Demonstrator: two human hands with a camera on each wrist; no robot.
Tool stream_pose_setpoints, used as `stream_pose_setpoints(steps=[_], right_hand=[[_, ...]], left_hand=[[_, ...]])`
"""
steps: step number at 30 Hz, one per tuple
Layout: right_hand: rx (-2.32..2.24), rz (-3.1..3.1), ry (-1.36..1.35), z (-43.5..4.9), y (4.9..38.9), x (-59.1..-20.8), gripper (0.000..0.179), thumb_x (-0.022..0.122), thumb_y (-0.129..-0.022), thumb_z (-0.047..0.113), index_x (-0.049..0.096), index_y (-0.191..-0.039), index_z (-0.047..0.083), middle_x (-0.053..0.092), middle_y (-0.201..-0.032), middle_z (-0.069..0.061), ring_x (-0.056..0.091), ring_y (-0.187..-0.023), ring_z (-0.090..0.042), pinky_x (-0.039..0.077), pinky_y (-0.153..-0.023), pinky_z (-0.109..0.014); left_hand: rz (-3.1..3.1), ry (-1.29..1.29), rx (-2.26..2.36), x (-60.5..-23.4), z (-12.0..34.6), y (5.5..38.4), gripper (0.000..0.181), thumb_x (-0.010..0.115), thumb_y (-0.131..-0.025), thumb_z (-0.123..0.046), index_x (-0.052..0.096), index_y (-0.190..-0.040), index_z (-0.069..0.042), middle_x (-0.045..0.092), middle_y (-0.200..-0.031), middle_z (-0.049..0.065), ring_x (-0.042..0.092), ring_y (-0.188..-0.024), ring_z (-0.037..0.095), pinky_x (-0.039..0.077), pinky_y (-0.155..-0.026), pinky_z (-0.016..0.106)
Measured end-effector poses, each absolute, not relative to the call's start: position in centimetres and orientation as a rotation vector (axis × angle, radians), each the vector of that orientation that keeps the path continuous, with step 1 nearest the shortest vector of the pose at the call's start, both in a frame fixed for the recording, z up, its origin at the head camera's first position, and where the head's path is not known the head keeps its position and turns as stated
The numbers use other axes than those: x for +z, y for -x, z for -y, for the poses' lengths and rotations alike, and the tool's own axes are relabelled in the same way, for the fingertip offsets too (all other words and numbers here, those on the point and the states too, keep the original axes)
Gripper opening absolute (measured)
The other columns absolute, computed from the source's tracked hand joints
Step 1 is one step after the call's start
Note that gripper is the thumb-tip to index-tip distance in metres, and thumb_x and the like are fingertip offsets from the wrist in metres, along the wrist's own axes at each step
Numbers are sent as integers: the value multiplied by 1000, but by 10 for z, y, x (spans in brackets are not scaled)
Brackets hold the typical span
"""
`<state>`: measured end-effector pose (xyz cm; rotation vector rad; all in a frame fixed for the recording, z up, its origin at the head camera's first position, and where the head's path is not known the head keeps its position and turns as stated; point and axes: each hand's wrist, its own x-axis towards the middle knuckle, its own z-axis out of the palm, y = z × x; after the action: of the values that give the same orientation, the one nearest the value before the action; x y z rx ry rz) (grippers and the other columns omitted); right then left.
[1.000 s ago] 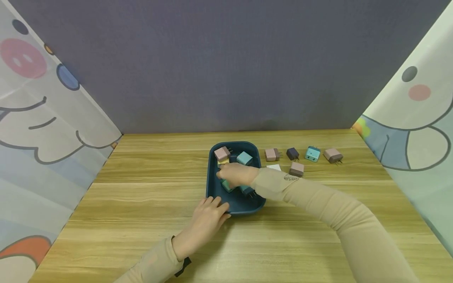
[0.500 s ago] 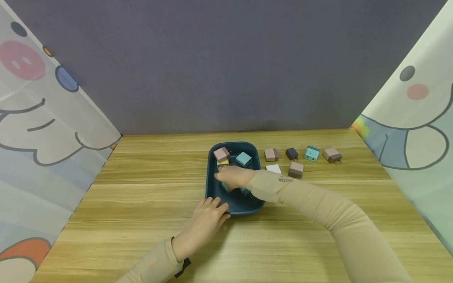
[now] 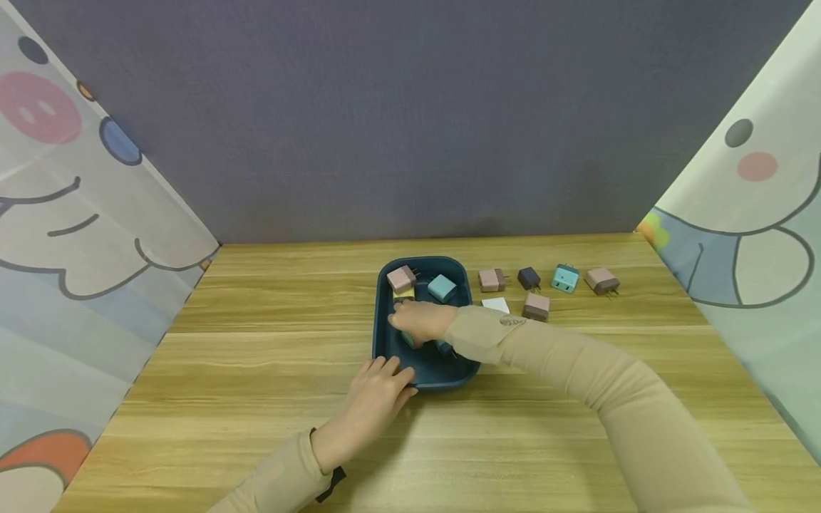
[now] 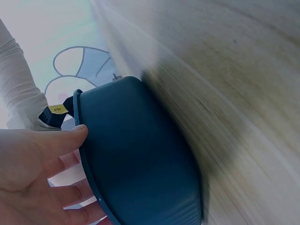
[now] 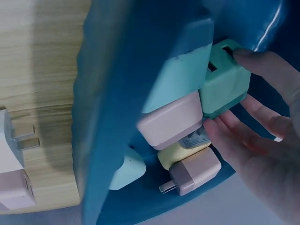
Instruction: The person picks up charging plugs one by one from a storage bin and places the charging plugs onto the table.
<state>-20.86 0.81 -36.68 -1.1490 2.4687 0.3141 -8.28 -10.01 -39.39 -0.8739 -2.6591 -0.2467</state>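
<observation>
A dark blue plastic bin stands mid-table, holding several USB wall chargers. My left hand grips its near left rim; in the left wrist view the thumb lies against the outer wall with the fingers over the rim. My right hand reaches down inside and pinches a green charger between thumb and fingers. Against that charger lie a teal one and a pink one. A yellow charger, a pink one with prongs and a pale blue one sit farther along the bin.
Right of the bin, several chargers lie on the wooden table: pink, dark, light blue, another pink, white and a nearer pink one. A grey panel rises behind the table.
My right hand and forearm have shifted slightly left, showing more of the white charger. My left hand and the bin have stayed in place.
</observation>
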Motion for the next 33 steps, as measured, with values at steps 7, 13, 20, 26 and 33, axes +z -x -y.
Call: stream_pose_setpoints(steps=[7,13,20,26,33], right_hand=[[336,-2455,1173,-7,210,-365,58,70,-76,18,44,-128,9,41,-131,-12,43,-116,-24,43,-85,-30],[304,-2459,1190,-8,211,-363,60,72,-74,20,45,-127,8,43,-129,-12,44,-115,-23,40,-89,-30],[264,-2463,1160,-9,212,-359,68,72,-73,23,41,-131,7,37,-135,-14,41,-119,-23,39,-91,-30],[244,-2488,1153,-11,212,-351,70,73,-72,23,40,-131,5,45,-127,-13,49,-108,-20,43,-83,-27],[166,-2504,1139,-19,211,-339,65,72,-74,20,41,-129,4,40,-131,-14,49,-107,-19,44,-80,-26]], left_hand=[[2664,888,-244,-392,100,83,17,71,-74,-25,57,-73,-17,47,-69,-3,41,-61,12,32,-58,25],[2671,887,-244,-391,100,83,16,70,-74,-25,57,-73,-16,47,-68,-3,40,-61,12,32,-58,25],[2670,888,-248,-392,100,83,17,71,-74,-25,57,-73,-16,46,-68,-3,40,-60,12,32,-59,24],[2678,887,-262,-392,100,83,16,71,-74,-24,57,-74,-16,46,-68,-3,40,-60,11,32,-59,25],[2690,882,-270,-390,100,81,13,70,-75,-24,60,-78,-16,46,-68,-4,39,-60,11,33,-59,25]])
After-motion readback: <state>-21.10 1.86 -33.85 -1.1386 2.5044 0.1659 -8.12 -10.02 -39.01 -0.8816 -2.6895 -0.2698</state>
